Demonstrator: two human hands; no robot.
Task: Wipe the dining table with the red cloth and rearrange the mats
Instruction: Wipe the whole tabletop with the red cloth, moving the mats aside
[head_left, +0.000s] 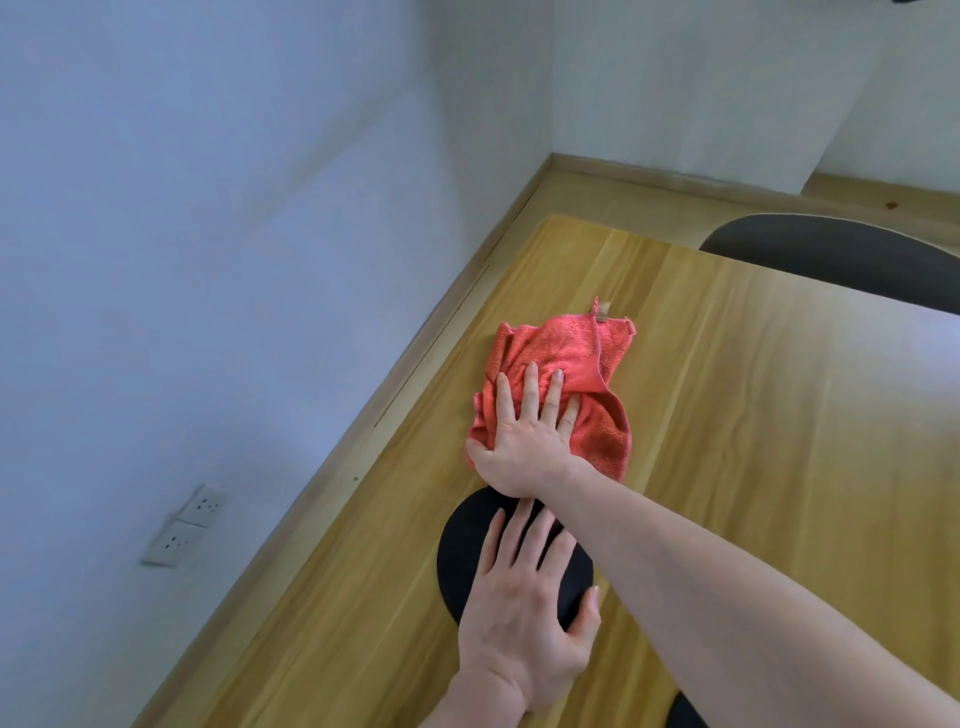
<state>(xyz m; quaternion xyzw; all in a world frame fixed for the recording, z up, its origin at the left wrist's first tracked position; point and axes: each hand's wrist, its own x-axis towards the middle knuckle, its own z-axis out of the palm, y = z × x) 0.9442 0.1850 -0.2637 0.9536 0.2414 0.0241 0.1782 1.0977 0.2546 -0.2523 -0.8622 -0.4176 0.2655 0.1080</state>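
Table (727, 415): light wood, set against a pale wall on its 9 o'clock side; a corner shows at 12 o'clock.
Red cloth (566, 358): crumpled, lying on the table near its centre in view, a small tag at its far edge.
Right hand (524, 436): forearm enters from 4 o'clock and crosses over the left; palm down on the near half of the red cloth. Grip: fingers straight and slightly spread, pressing flat, not pinching.
Left hand (524, 618): enters from 6 o'clock; palm down on the black mat. Grip: fingers straight and spread, thumb out toward 3 o'clock, resting flat.
Black mat (462, 551): round, flat on the table, just beside the red cloth at its 6 o'clock side, partly covered by the left hand.
Second dark mat (836, 260): large, at 2 o'clock on the far table edge, well apart from the red cloth.
Third dark shape (685, 714): at the bottom edge, 5 o'clock; mostly cut off, identity unclear.
Wall sockets (187, 525): two white plates on the wall at 8 o'clock.
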